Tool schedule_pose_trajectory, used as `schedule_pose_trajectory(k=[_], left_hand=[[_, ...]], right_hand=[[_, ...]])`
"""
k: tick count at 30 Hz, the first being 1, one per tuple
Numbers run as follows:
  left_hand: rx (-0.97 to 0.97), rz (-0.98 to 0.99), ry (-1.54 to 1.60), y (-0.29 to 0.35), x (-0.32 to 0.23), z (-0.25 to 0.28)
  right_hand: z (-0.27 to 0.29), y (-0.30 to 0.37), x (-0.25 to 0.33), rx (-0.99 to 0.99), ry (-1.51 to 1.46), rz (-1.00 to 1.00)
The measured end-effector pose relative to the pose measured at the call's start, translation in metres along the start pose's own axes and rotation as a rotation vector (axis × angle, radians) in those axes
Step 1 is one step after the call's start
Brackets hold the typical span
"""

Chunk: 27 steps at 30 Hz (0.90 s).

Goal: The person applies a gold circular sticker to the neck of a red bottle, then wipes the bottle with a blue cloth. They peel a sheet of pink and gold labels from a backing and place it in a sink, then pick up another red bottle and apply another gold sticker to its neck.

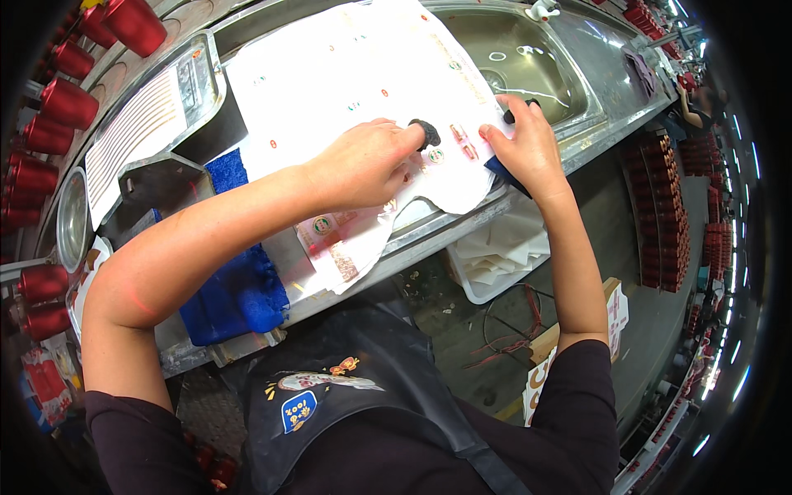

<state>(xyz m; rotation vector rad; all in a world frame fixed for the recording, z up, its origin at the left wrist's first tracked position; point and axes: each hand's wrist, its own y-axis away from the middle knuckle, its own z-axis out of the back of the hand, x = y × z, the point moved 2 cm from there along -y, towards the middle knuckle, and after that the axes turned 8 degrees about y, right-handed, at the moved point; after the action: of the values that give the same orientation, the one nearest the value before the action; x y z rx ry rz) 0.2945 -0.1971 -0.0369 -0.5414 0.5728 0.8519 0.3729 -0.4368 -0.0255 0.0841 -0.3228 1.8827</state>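
A large white sheet (322, 82) printed with small coloured motifs covers the metal worktop. Over its near part my left hand (363, 165) bends with curled fingers, a black finger cover (426, 134) on one tip; whatever lies within them is hidden. My right hand (528, 144) is at the sheet's right edge, thumb and forefinger apart, with black on another fingertip. A flat dark blue piece (506, 176) sticks out beneath its palm, and I cannot tell whether it is gripped. Nearest my left hand are pinkish printed patches (330, 235) at the sheet's near edge.
A sink basin (511, 58) with water adjoins the sheet. Left stand a ribbed tray (136, 136), a blue cloth (235, 297) and several red cups (70, 103). Below the worktop edge, a white bin (495, 264) holds pale paper. Stacked red pieces (660, 214) stand at right.
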Motion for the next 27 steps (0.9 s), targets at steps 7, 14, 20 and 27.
schedule_pose_trajectory(k=[7,14,20,27], left_hand=[[-0.050,-0.042,0.012,0.000,0.001,-0.001],[-0.047,-0.041,0.001,0.000,0.000,0.000],[-0.067,-0.039,0.012,-0.002,-0.003,0.000],[-0.064,-0.039,-0.008,-0.002,-0.003,-0.003]], right_hand=[[0.002,-0.010,-0.028,-0.030,0.017,-0.042],[0.003,-0.012,-0.039,-0.062,-0.061,-0.091],[-0.002,-0.007,-0.041,0.059,-0.229,-0.140],[-0.018,-0.011,-0.081,0.011,-0.448,-0.252]])
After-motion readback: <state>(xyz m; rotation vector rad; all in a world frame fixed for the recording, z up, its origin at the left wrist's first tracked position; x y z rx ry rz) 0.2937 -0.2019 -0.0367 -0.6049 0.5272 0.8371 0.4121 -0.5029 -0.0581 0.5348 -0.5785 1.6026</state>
